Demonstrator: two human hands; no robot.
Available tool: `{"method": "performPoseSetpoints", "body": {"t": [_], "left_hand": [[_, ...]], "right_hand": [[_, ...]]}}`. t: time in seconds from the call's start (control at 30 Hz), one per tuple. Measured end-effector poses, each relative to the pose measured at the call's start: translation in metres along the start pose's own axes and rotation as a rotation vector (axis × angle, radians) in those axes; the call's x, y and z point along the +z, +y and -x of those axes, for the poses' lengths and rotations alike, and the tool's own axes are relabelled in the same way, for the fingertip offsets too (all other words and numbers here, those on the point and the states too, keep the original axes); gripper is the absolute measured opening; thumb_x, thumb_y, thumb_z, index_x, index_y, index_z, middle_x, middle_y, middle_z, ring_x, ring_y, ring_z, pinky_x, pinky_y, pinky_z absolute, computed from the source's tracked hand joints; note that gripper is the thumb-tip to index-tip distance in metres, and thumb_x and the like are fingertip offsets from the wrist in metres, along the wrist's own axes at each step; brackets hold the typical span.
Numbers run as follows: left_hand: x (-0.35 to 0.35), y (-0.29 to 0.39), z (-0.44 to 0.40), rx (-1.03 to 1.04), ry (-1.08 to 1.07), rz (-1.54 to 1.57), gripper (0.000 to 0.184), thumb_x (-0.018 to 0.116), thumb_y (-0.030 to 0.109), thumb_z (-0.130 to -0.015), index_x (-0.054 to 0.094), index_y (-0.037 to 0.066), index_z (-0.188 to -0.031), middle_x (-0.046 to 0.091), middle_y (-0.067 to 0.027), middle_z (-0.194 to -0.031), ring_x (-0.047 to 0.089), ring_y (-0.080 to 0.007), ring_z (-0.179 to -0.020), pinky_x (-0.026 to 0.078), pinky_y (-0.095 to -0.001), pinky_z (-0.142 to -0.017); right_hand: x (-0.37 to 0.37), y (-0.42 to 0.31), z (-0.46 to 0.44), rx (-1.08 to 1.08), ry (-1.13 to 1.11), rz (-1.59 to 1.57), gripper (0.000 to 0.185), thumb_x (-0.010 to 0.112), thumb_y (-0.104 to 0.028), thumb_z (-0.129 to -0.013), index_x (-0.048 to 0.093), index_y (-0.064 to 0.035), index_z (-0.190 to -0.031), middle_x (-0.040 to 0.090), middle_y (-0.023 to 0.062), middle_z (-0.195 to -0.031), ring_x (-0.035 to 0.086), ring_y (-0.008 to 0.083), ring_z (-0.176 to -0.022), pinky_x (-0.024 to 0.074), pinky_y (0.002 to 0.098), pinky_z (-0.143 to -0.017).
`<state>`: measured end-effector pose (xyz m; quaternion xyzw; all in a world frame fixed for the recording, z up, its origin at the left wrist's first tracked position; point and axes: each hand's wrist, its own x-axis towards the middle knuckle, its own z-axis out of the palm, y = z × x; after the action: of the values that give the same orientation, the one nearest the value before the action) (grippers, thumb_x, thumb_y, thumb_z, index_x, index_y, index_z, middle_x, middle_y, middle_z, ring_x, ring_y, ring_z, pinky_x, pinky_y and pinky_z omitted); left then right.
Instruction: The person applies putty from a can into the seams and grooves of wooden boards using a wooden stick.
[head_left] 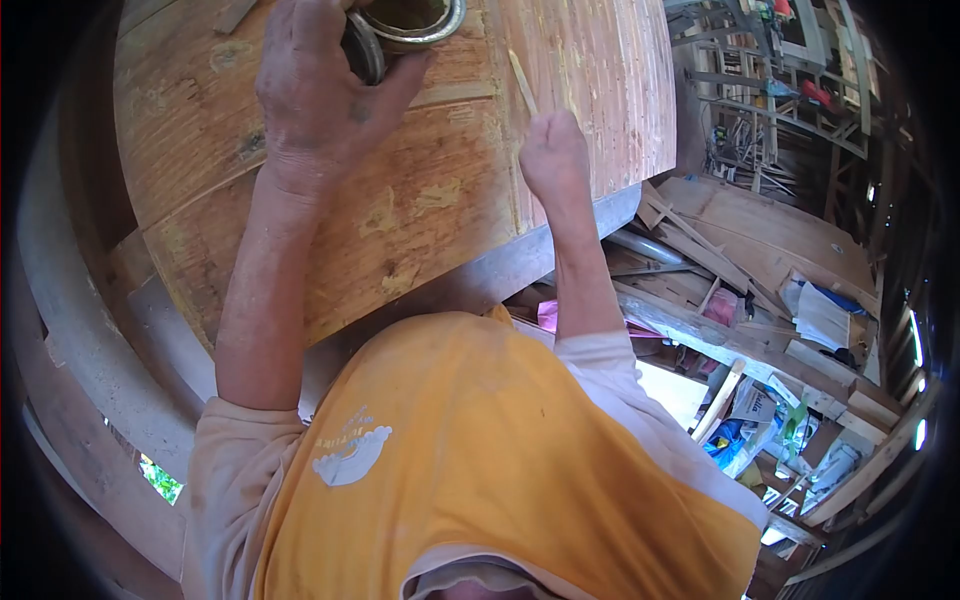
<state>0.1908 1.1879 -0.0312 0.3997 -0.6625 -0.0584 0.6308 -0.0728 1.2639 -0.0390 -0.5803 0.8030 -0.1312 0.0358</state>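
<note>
My left hand (325, 95) is wrapped round an open metal can (408, 38) at the top of the view, with its lid or a second round metal piece (364, 50) beside the rim. A yellowish substance lines the can's inside. My right hand (556, 150) is closed on a thin light wooden stick (523, 82), whose far end points up and left over the wooden panel (370, 230). The panel's surface carries several yellowish patches of filler. What the stick's tip touches cannot be made out.
A small wood piece (235, 14) lies on the panel at the top left. Scrap boards (760, 225), a grey pipe (645, 247) and plastic bags (745, 435) are piled at the right. A curved pale beam (85, 280) runs down the left.
</note>
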Motion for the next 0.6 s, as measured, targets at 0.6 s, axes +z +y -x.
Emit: {"method": "performPoseSetpoints", "body": {"t": [0.6], "left_hand": [[0.001,0.001,0.011,-0.143,-0.062,0.061,0.064,0.090,0.006,-0.072,0.051,0.005,-0.122,0.058,-0.0186,-0.127,0.063,-0.0284,-0.114,0.053,-0.0372,-0.095]], "right_hand": [[-0.006,-0.037,-0.019,-0.160,-0.145,0.247,0.026,0.060,-0.012,-0.090,0.047,0.0061,-0.103,0.068,0.0294,-0.091,0.071,0.0457,-0.085,0.0568,0.0546,-0.078]]}}
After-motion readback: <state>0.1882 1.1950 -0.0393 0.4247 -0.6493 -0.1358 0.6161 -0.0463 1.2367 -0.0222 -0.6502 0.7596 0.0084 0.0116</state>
